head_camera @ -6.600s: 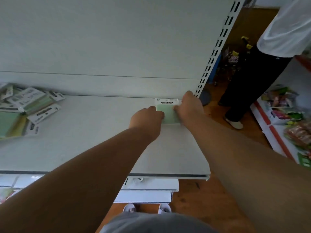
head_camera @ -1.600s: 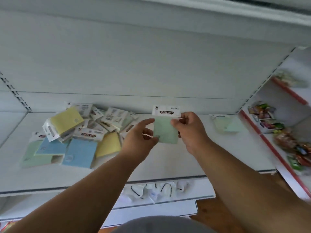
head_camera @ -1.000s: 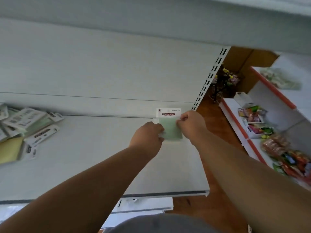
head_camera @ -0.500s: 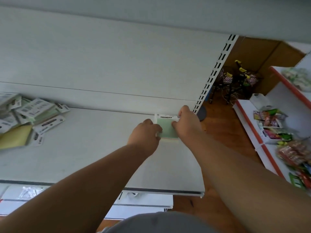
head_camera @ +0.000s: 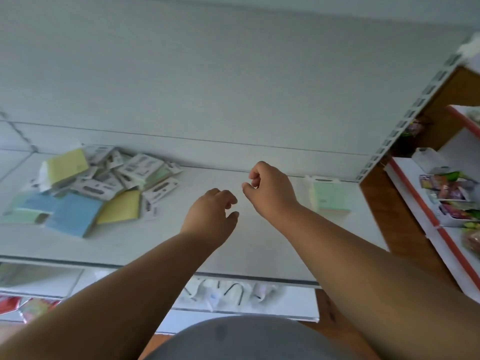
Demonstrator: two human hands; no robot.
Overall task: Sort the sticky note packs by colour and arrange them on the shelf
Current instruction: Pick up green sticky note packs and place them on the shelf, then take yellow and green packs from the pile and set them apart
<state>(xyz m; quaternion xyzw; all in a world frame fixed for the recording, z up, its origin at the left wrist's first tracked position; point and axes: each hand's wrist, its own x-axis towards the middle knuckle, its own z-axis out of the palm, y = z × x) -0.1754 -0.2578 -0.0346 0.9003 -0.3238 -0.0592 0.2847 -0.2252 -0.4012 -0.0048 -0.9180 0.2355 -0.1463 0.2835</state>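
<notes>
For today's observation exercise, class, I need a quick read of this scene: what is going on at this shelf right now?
A person is sorting sticky note packs on a white metal shelf. Both the left hand and the right hand hover over the shelf with loosely curled fingers, holding nothing. A neat stack of pale green sticky note packs sits at the shelf's right end. A jumbled pile of yellow, blue and green packs lies unsorted at the left.

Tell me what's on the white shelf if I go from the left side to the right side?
Messy pile of sticky note packs → left hand → right hand → green sticky note stack.
</notes>
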